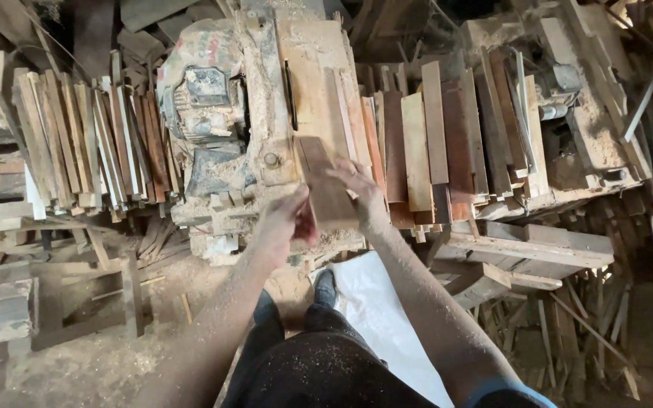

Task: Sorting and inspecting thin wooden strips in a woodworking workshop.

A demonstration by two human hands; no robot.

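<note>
At the near edge of a sawdust-caked table saw (pixel 296 91), a short wooden board (pixel 325 185) lies flat on the machine top, its length running away from the viewer. The left hand (pixel 287 219) grips the board's near left corner, fingers closed around the edge. The right hand (pixel 357 185) rests on the board's right side, fingers curled over it (both forearms are dusted with sawdust). Left of the table, a motor (pixel 205 113) sits under a dirty cloth cover. Further left, a stack of thin wooden slats (pixel 92 143) lies side by side. Right of the saw, a second stack of planks (pixel 432 143) in mixed reddish and pale tones lies close against the table. Below, a white sheet (pixel 379 310) covers the floor beside the person's dark trousers (pixel 319 363).
</note>
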